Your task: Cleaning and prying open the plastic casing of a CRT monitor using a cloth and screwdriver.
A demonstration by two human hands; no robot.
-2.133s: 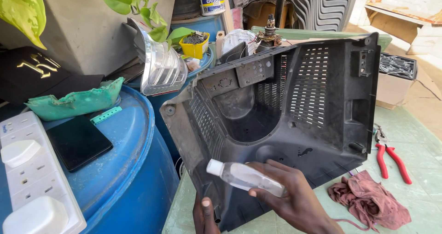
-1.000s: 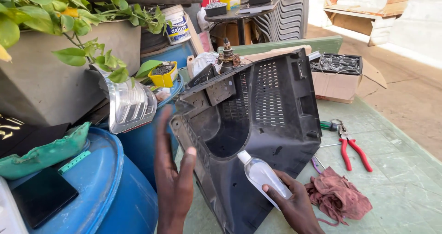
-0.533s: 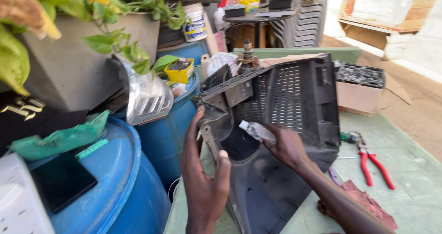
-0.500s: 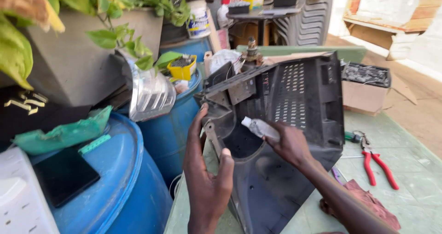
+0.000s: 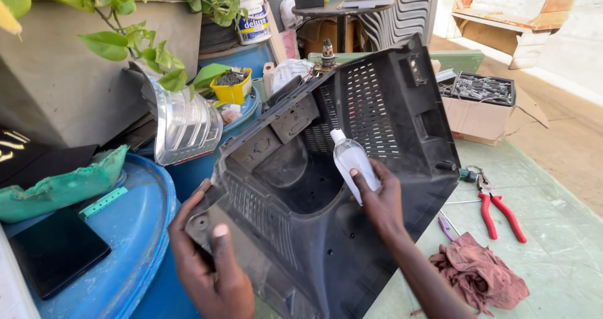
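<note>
The left hand clamps the lower corner of a black plastic television back cover, thumb laid over the rim and fingers wrapped behind it, so the shell stands tilted with its hollow open toward the camera. The right hand is closed around a small clear plastic bottle, capped end up, held inside the hollow just above the deep well of the cover. Risk one: the shell is large and is steadied from one corner only; its far edge, well away from that grip, appears free to swing or twist, which could wrench the corner out of the hand. Risk two: the bottle is gripped low on its body, so a squeeze could spill its contents into the vent slots beside it; whether the cap is sealed cannot be told. Below the right forearm lie a reddish rag and red-handled pliers on the green surface, where a dropped shell would land.
</note>
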